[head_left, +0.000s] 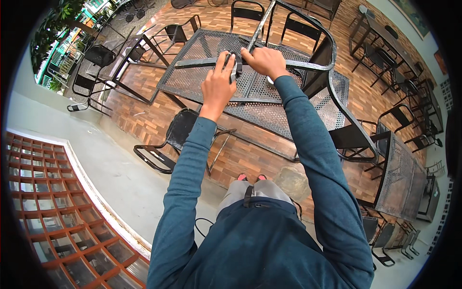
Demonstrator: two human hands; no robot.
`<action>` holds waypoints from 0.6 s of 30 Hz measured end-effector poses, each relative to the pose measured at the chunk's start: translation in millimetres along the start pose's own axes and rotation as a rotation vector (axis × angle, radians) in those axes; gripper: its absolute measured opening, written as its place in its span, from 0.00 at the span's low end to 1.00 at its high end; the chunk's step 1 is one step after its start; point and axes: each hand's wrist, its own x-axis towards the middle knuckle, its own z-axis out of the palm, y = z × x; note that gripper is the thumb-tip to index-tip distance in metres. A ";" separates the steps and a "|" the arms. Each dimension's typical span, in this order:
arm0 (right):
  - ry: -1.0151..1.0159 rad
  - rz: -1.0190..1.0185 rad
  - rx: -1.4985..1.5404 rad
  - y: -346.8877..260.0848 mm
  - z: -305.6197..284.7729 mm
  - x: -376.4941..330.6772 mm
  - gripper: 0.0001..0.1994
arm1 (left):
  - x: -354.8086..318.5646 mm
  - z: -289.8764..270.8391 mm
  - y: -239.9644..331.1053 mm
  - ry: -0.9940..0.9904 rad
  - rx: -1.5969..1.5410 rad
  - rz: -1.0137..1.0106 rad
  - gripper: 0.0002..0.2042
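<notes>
A metal chair frame (308,64) with bare, worn bars is laid across a dark perforated metal table (183,86). Over one of its bars, my left hand (219,90) has its fingers bent around a small black-and-silver object (236,68), whose kind I cannot make out. My right hand (265,62) is just to the right of it, fingers curled in and thumb pointing toward the slanting bar. What the right fingers hold, if anything, is hidden behind the hand. A small white round item (270,80) shows below the right hand.
A black chair (182,127) stands near, left of the table. More black chairs (301,28) surround its far side. Another perforated table (402,173) is at the right. A low pale wall (108,166) and a red-brown lattice (62,202) run along the left.
</notes>
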 end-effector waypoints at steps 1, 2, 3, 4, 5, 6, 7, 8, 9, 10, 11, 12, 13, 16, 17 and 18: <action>0.024 -0.025 0.011 1.4 0.2 0.7 0.37 | 7.1 0.8 1.3 0.014 0.029 -0.009 0.31; 0.025 -0.022 0.014 2.0 -0.2 1.0 0.37 | 13.5 1.5 3.9 0.011 0.031 -0.007 0.31; 0.029 -0.026 0.010 1.7 -0.1 1.8 0.37 | 19.6 2.5 7.1 0.015 0.020 -0.068 0.30; 0.034 -0.030 0.005 0.9 0.5 1.8 0.37 | 22.7 2.8 10.5 0.019 0.009 -0.130 0.29; 0.026 -0.033 0.018 0.3 -1.3 1.4 0.37 | 22.3 1.4 16.6 0.002 0.017 -0.160 0.29; 0.025 -0.032 0.019 0.4 -3.1 -0.8 0.37 | 17.3 2.9 19.2 0.000 0.018 -0.160 0.29; 0.025 -0.049 0.027 0.6 -4.7 -3.9 0.37 | 10.4 4.9 19.8 0.028 0.021 -0.114 0.29; 0.029 -0.069 0.036 1.2 -5.6 -4.5 0.38 | 4.2 6.6 17.8 0.060 0.028 -0.067 0.30; 0.019 -0.055 0.049 2.8 -3.7 -2.2 0.38 | -1.5 7.9 15.0 0.087 0.035 -0.031 0.30; 0.022 -0.058 0.051 5.1 -4.2 -0.8 0.38 | -0.9 10.7 11.1 0.089 0.038 -0.031 0.30; 0.026 -0.061 0.051 5.1 -3.5 -0.9 0.38 | 1.7 8.0 9.5 0.070 0.035 -0.027 0.31; 0.030 -0.064 0.052 5.2 -3.0 -0.9 0.38 | 5.4 6.5 9.2 0.051 0.033 -0.023 0.31; 0.029 -0.067 0.055 5.1 -2.6 -0.4 0.38 | 12.1 6.3 9.5 0.055 0.019 -0.041 0.31; 0.042 -0.067 0.067 2.0 -2.7 0.2 0.38 | 18.7 11.8 9.7 0.075 -0.003 -0.104 0.31; 0.049 -0.072 0.060 3.3 -2.0 -0.6 0.38 | 13.1 13.4 12.4 0.075 -0.001 -0.088 0.33; 0.056 -0.077 0.053 5.3 -1.8 -1.4 0.38 | 7.2 14.1 14.9 0.074 -0.004 -0.089 0.33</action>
